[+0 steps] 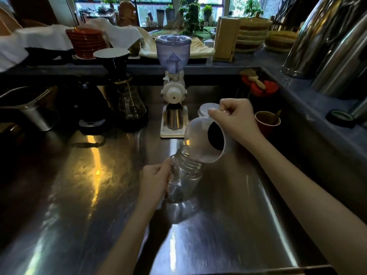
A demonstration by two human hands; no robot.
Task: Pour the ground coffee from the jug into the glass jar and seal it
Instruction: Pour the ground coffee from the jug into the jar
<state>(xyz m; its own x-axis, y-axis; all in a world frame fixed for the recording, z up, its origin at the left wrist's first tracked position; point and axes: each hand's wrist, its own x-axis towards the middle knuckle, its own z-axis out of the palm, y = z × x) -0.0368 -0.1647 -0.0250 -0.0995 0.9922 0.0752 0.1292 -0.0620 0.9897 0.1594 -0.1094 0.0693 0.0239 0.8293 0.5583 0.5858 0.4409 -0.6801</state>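
**Jug tipped over jar mouth, both hands gripping**

Nearest: steel counter (83,195), shiny w/ a yellow light streak. Two bare forearms reach in from the bottom edge.

Left hand (155,180) is wrapped round the side of the clear glass jar (185,175), fingers closed on it. Jar is tilted, mouth up toward the right, base on the counter. No lid on it; looks empty or nearly so, can't tell for sure.

Right hand (232,116) is clamped on the handle side of the white plastic jug (204,139), held above the jar. Jug tipped left, spout edge just over the jar mouth. Dark ground coffee (216,135) sits at the jug's bottom.

Behind the jug: white lid (206,109) flat on the counter, partly hidden by the right hand. To its right, red paper cup (267,122) w/ a wooden stick in it.

Further back: white coffee grinder (173,80), clear hopper on top, steel cup (174,118) under its chute. Left of that, glass carafe (131,104) w/ a dripper above.

Rear ledge: stacked red plates (87,41), white cloths, baskets, plants at the window.
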